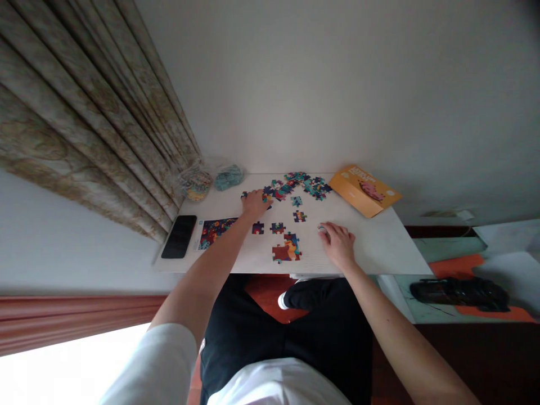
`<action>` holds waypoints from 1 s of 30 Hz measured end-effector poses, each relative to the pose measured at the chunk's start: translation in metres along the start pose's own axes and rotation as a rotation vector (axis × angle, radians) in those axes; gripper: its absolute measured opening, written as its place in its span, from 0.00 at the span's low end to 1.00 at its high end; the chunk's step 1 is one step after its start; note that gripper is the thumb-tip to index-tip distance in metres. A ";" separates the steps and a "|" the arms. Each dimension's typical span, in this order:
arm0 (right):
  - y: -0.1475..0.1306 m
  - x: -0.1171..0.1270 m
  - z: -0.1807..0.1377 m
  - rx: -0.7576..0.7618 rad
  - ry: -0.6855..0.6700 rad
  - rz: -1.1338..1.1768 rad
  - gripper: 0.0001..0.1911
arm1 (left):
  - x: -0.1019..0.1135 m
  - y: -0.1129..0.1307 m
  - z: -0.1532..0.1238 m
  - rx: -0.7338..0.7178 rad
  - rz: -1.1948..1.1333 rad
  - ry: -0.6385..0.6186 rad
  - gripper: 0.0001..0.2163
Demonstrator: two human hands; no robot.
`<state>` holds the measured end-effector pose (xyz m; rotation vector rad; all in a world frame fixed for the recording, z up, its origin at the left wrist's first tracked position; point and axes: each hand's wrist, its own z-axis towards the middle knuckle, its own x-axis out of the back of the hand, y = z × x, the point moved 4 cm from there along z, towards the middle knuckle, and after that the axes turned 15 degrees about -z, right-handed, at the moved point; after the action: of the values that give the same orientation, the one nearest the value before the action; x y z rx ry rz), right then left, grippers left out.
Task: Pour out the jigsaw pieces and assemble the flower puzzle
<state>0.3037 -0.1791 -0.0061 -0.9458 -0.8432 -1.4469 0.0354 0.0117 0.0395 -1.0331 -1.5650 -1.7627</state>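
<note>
Since the joined section (287, 251) of puzzle lies near the front edge of the table (375, 250), all positions below are taken from it. Beyond it lies the loose pile (316, 187). Four single pieces (300, 216) are set out one by one between there and its left side; the nearest sits just beyond it, contact uncertain.

My left hand (255, 203), beyond it and to its left, is lowered over the pile's end with fingers spread; I cannot tell whether the tips pinch anything. My right hand (338, 243), to its right, is curled, thumb and forefinger closed on what appears to be a small piece (322, 227), mostly hidden.

To its left is the picture sheet (213, 232), partly covered by my forearm, with the phone (179, 236) farther out. The yellow packet (365, 190) stands beyond it on the right.

Assessment: the step appears to be picking out pieces. I should press lightly with the left fingertips and slide one piece from the pile rather than rake several, since overlapping tabs may catch and flip. I should lift my forearm off the sheet for comparison, pinch pieces by their edges so the print shows, and avoid nudging the joined section.
</note>
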 end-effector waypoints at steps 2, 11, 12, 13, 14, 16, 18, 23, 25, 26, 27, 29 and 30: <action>-0.003 -0.002 0.006 -0.006 0.008 -0.007 0.18 | -0.009 0.005 0.007 0.030 0.040 -0.021 0.25; -0.002 0.000 0.009 -0.072 0.020 -0.031 0.19 | -0.021 0.011 0.009 -0.050 0.084 -0.017 0.21; -0.002 0.000 0.009 -0.076 0.013 -0.033 0.19 | -0.021 0.011 0.007 -0.081 0.080 -0.021 0.24; -0.002 -0.001 0.009 -0.081 0.008 -0.033 0.19 | -0.021 0.011 0.006 -0.120 0.069 -0.030 0.27; -0.002 -0.001 0.009 -0.083 0.003 -0.031 0.19 | -0.021 0.010 0.004 -0.166 0.047 -0.044 0.29; -0.002 0.000 0.009 -0.079 0.001 -0.024 0.18 | -0.021 0.007 -0.001 -0.256 -0.032 -0.082 0.32; -0.003 0.001 0.008 -0.064 0.008 -0.017 0.18 | -0.019 0.003 -0.008 -0.341 -0.147 -0.107 0.32; -0.002 0.003 0.006 -0.015 0.053 0.028 0.17 | -0.013 -0.009 -0.041 -0.489 -0.488 -0.153 0.30; -0.002 0.004 0.005 -0.004 0.082 0.061 0.16 | -0.013 -0.015 -0.056 -0.444 -0.658 -0.157 0.27; -0.003 0.005 0.005 -0.003 0.100 0.082 0.16 | -0.013 -0.019 -0.063 -0.396 -0.757 -0.155 0.26; -0.005 0.007 0.004 -0.004 0.120 0.108 0.16 | -0.014 -0.022 -0.070 -0.340 -0.859 -0.159 0.24; -0.014 0.011 0.001 0.007 0.156 0.177 0.15 | -0.018 -0.027 -0.084 -0.229 -1.043 -0.195 0.22; -0.021 0.014 0.000 0.026 0.166 0.218 0.14 | -0.020 -0.029 -0.090 -0.183 -1.112 -0.221 0.22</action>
<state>0.2827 -0.1831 0.0065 -0.8576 -0.6153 -1.3026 0.0065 -0.0740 0.0055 -0.3987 -2.4153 -2.5770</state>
